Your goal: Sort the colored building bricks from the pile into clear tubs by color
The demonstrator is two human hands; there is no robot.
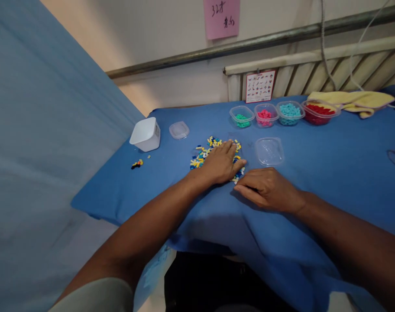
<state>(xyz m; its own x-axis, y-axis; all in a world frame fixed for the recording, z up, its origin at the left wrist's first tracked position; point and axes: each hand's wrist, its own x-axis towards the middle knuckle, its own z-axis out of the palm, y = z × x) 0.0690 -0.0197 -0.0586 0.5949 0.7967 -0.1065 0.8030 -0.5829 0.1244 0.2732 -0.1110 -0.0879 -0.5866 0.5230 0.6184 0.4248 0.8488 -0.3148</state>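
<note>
Blue cloth covers the worktop (330, 173) where I see both hands at work. My left hand (221, 164) lies flat, fingers spread, palm down on a heap of small mixed beads (204, 154) in yellow, blue and white, hiding the right part of the heap. My right hand (269, 188) rests on the cloth just beside it, fingers loosely together and pointing at the near edge of the heap; I cannot tell whether it pinches a bead. An empty clear tub (269, 151) sits just behind the right hand. Farther back stand four tubs in a row: green beads (242, 117), pink beads (265, 115), turquoise beads (290, 112), red beads (320, 112). To the left are an overturned white box (145, 134), a clear lid (179, 130) and a few stray beads (137, 164).
</note>
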